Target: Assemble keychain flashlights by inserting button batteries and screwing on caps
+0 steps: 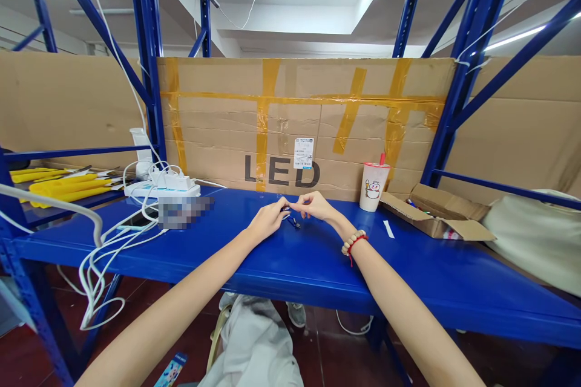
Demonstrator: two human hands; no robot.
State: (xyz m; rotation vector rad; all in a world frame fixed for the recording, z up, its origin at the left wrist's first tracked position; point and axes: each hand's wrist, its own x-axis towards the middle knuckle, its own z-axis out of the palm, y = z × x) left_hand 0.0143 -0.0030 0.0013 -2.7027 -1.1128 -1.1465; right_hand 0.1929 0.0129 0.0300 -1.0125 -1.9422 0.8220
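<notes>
My left hand (271, 217) and my right hand (314, 205) meet over the middle of the blue shelf top (254, 263), fingertips close together. Both are closed in a pinch. Between and just below the fingers shows a small dark thing with shiny bits (295, 223); its kind is too small to make out. Part of it hangs down or lies near the shelf surface; I cannot tell which. A beaded bracelet with a red cord (354, 243) is on my right wrist.
A paper cup with a red straw (373, 187), a white strip (388, 229) and an open cardboard box (436, 211) stand right. On the left are a power strip (161, 189), tangled white cables (97, 266) and yellow-handled tools (72, 186). Cardboard (218, 133) closes the back.
</notes>
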